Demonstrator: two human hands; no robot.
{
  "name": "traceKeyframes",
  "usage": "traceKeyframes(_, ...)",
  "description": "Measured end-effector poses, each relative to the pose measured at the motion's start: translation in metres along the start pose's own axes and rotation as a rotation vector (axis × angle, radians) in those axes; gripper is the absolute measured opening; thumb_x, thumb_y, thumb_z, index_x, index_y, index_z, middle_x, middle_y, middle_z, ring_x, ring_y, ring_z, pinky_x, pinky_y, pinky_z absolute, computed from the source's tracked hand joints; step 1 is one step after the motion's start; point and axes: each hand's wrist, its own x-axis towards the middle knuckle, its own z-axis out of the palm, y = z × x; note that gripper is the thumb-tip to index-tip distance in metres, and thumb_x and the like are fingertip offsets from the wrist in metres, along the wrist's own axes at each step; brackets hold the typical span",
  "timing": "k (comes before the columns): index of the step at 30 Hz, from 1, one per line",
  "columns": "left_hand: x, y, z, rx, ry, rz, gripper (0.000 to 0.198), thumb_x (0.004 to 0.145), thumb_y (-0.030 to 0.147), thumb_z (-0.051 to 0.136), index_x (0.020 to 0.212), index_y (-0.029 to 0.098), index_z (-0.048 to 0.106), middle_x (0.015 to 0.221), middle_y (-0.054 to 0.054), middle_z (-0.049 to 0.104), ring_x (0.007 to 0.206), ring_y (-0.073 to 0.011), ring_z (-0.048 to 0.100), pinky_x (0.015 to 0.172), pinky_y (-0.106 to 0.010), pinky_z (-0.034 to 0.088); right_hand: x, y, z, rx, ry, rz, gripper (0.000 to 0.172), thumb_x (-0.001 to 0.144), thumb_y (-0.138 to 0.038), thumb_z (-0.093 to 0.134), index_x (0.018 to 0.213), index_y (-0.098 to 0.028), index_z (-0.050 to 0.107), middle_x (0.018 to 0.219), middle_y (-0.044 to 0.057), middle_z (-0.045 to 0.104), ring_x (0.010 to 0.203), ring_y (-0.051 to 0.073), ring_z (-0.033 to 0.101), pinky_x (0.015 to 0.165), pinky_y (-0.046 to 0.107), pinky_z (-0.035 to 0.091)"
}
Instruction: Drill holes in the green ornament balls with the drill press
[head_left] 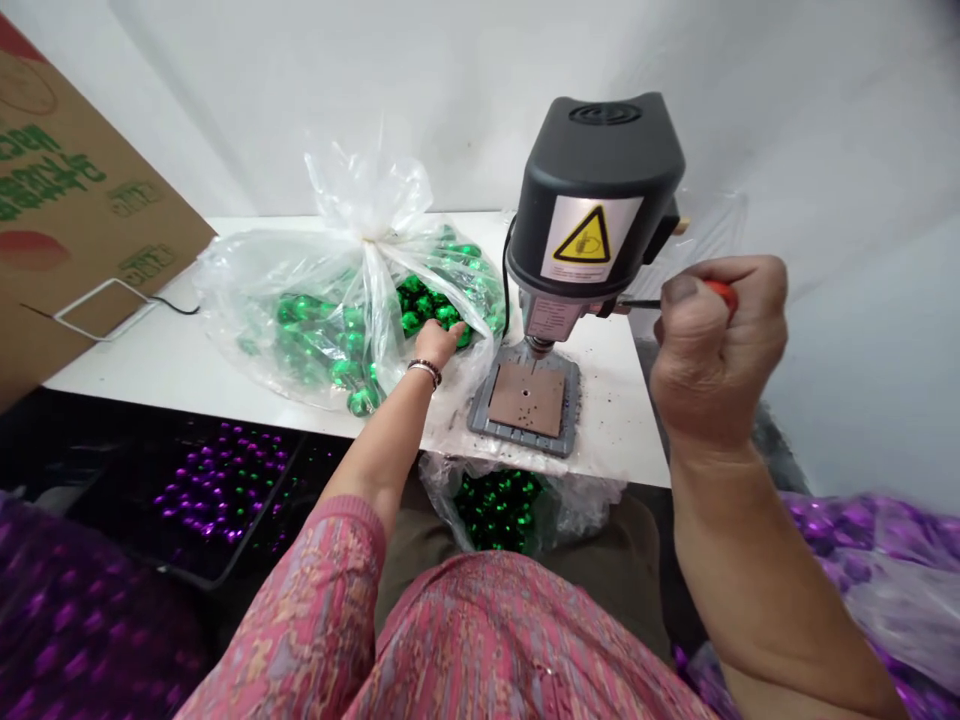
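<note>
My right hand (720, 340) is closed round the red-ended feed lever (637, 303) of a small bench drill press (596, 195). Under its chuck (538, 346), a brown square plate (527, 398) with a hole in the middle lies on the grey base (480, 425). No ball shows on that plate. My left hand (439, 343) reaches into the opening of a clear plastic bag (375, 285) and touches shiny green balls (424, 302). Its thumb shows, but most fingers are hidden, so I cannot tell whether it grips a ball.
More green balls (499, 505) sit in a plastic bag below the table edge at my lap. A cardboard box (90, 200) stands left of the white table (180, 375). Purple balls (217, 490) lie lower left, and bagged purple ones (862, 540) lower right. Dark crumbs surround the drill base.
</note>
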Motion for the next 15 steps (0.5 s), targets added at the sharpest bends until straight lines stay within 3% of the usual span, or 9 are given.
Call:
traceKeyframes(4, 0.002, 0.004, 0.014, 0.045, -0.030, 0.009, 0.061, 0.068, 0.042, 0.078, 0.116, 0.009, 0.063, 0.120, -0.026, 0.067, 0.118, -0.0381, 0.060, 0.093, -0.042, 0.045, -0.002, -0.002, -0.002, -0.040, -0.013, -0.092, 0.013, 0.090, -0.035, 0.049, 0.084, -0.023, 0.051, 0.068, -0.005, 0.046, 0.056, 0.006, 0.042, 0.056, 0.024, 0.037)
traceKeyframes(6, -0.006, 0.003, 0.008, -0.026, -0.029, 0.030, 0.064, 0.065, 0.038, 0.079, 0.120, 0.010, 0.061, 0.119, -0.022, 0.067, 0.117, -0.0352, 0.061, 0.094, -0.041, 0.046, -0.002, -0.003, -0.003, -0.045, -0.019, -0.098, 0.012, 0.090, -0.033, 0.049, 0.084, -0.022, 0.050, 0.068, -0.005, 0.046, 0.056, 0.006, 0.041, 0.056, 0.024, 0.036)
traceKeyframes(8, -0.020, -0.001, -0.006, -0.238, -0.084, 0.064, 0.070, 0.066, 0.037, 0.078, 0.129, 0.014, 0.056, 0.119, -0.017, 0.067, 0.111, -0.0290, 0.064, 0.091, -0.037, 0.049, 0.002, -0.006, -0.003, -0.050, -0.011, -0.096, 0.012, 0.089, -0.030, 0.048, 0.082, -0.021, 0.049, 0.069, -0.004, 0.047, 0.058, 0.006, 0.042, 0.057, 0.024, 0.036)
traceKeyframes(12, -0.065, -0.015, -0.039, -0.784, -0.448, 0.104, 0.068, 0.074, 0.042, 0.071, 0.135, 0.023, 0.050, 0.115, -0.009, 0.068, 0.093, -0.0189, 0.068, 0.086, -0.036, 0.054, 0.029, -0.012, 0.002, -0.066, -0.018, -0.022, 0.020, 0.089, -0.025, 0.050, 0.073, -0.020, 0.041, 0.063, -0.006, 0.039, 0.058, 0.005, 0.035, 0.058, 0.024, 0.030)
traceKeyframes(15, -0.101, -0.024, -0.047, -0.902, -0.625, 0.044, 0.062, 0.071, 0.045, 0.074, 0.126, 0.022, 0.056, 0.107, -0.008, 0.070, 0.086, -0.0183, 0.069, 0.086, -0.038, 0.056, 0.059, -0.009, 0.012, -0.101, -0.011, 0.125, 0.036, 0.090, -0.020, 0.052, 0.062, -0.022, 0.029, 0.061, -0.007, 0.029, 0.060, 0.004, 0.028, 0.059, 0.025, 0.025)
